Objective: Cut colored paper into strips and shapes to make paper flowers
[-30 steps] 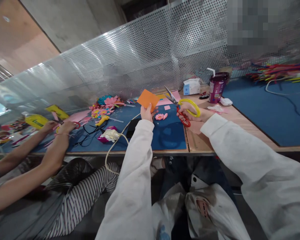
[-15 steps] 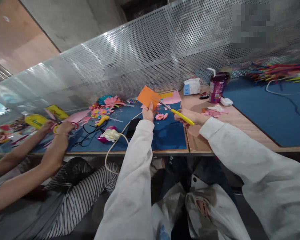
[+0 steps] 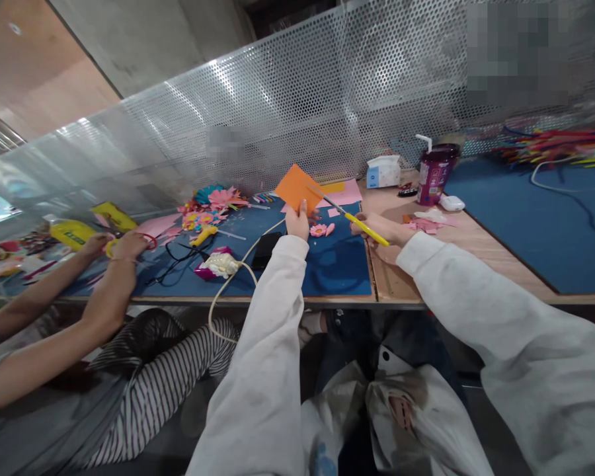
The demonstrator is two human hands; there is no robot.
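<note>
A square of orange paper (image 3: 296, 188) is pinched at its lower edge by my left hand (image 3: 298, 221), raised over the blue mat (image 3: 344, 274). My right hand (image 3: 379, 230) grips a pair of yellow-handled scissors (image 3: 364, 229), whose blades point left and reach the paper's right corner. How far the blades are parted cannot be made out. Below, on the mat, lie a pink paper flower (image 3: 318, 230) and a small loose pink piece. Pink paper sheets (image 3: 350, 192) rest behind the orange square.
Left of me a co-worker's hands (image 3: 129, 246) hold red-handled scissors. Paper flowers (image 3: 223, 199), a yellow glue gun (image 3: 204, 235), a black phone (image 3: 266, 250) and a cable occupy the mat. Rightward stand a tissue pack (image 3: 383, 172), a purple cup (image 3: 434, 175) and pink scraps (image 3: 426, 225).
A small pink piece now shows on the mat beside the blades. The orange paper and scissors have shifted only slightly in view, still held in the same hands.
</note>
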